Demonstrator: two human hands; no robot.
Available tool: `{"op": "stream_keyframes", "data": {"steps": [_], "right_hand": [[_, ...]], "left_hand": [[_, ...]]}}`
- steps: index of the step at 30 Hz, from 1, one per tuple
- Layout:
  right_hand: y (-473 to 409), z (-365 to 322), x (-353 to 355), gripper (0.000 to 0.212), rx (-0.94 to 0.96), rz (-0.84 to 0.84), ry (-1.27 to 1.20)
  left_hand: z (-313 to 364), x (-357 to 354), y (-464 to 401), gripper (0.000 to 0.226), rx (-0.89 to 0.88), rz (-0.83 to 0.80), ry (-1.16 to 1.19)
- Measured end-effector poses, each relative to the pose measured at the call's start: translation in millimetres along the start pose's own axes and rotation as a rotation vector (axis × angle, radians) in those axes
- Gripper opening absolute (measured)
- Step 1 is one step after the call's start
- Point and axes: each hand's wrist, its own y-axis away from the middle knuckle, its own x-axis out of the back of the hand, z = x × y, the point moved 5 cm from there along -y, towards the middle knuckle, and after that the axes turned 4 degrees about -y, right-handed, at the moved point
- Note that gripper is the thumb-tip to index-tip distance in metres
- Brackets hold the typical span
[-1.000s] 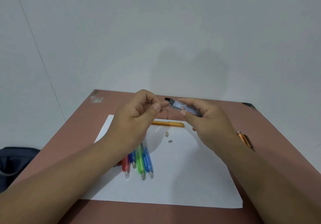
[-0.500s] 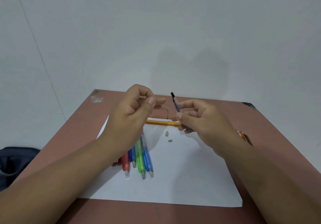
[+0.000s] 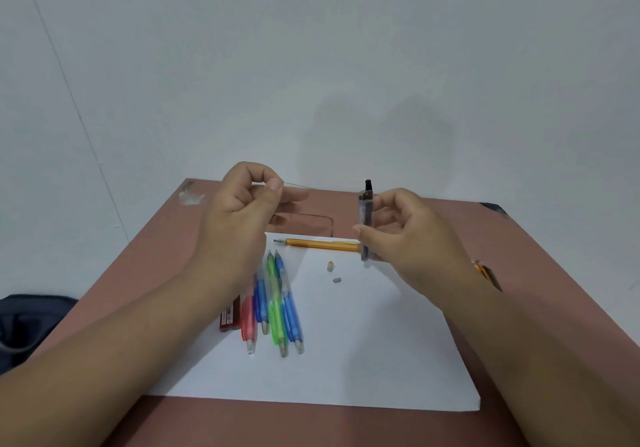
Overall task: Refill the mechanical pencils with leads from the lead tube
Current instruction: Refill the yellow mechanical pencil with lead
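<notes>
Left hand (image 3: 242, 211): raised, thumb and forefinger pinching a thin lead (image 3: 298, 186) that points right.
Right hand (image 3: 408, 238): raised, fingers curled, gripping upright lead tube (image 3: 366, 218).

We have drawn our hands apart. A second ago the left hand (image 3: 242, 211) and right hand (image 3: 412, 235) nearly touched over the far edge of the paper; now a clear gap lies between them. The left hand has moved left and a little farther away, and a thin lead (image 3: 298, 186) now shows, sticking out to the right from its pinched thumb and forefinger. The lead tube (image 3: 366, 221) in the right hand lay almost flat, cap toward the left hand; half a second ago it was tilted, and now we hold it upright, black cap up.
</notes>
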Motion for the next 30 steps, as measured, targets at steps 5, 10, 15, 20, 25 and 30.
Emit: {"op": "stream_keyframes", "data": {"steps": [5, 10, 15, 20, 25, 30], "right_hand": [[2.1, -5.7, 4.4, 0.045, 0.057, 0.027, 0.052], [1.8, -5.1, 3.1, 0.054, 0.047, -0.006, 0.02], [1.6, -5.2, 3.4, 0.05, 0.037, -0.087, -0.043], [7.5, -11.7, 1.9, 0.044, 0.042, -0.247, -0.076], [12.2, -9.5, 2.5, 0.043, 0.087, -0.42, 0.322], [8.7, -1.5, 6.1, 0.02, 0.13, -0.405, 0.624]], "left_hand": [[-0.5, -0.5, -0.2, 0.013, 0.006, 0.01, -0.022], [0.2, 0.8, -0.4, 0.015, 0.016, 0.04, -0.067], [-1.7, 3.1, -3.2, 0.016, 0.02, 0.077, -0.117], [-3.0, 5.2, -5.0, 0.014, 0.018, 0.097, -0.153], [-3.8, 5.5, -6.8, 0.011, 0.0, 0.092, -0.189], [-5.4, 0.0, -5.2, 0.007, -0.049, 0.01, -0.233]]}}
